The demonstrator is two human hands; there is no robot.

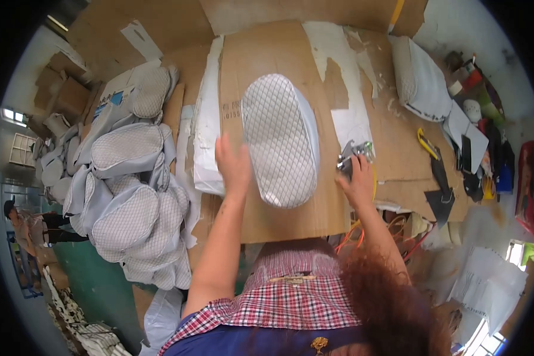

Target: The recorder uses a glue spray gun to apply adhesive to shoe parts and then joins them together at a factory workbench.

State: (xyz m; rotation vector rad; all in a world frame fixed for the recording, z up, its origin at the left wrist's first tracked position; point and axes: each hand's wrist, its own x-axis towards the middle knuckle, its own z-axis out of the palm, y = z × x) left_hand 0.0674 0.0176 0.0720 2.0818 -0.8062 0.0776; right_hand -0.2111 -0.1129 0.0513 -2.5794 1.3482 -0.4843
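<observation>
Left hand point(234, 165) beside quilted cushion point(280, 138); right hand point(358, 181) grips metal tool point(353, 155).

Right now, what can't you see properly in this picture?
- Head view: the metal tool under the right hand is partly covered by the fingers; its kind is unclear.
- Whether the left hand touches the quilted cushion or hovers beside it.
- The small things at the table's right edge are too small and bent by the lens.
- The cushion's underside faces the cardboard.
</observation>
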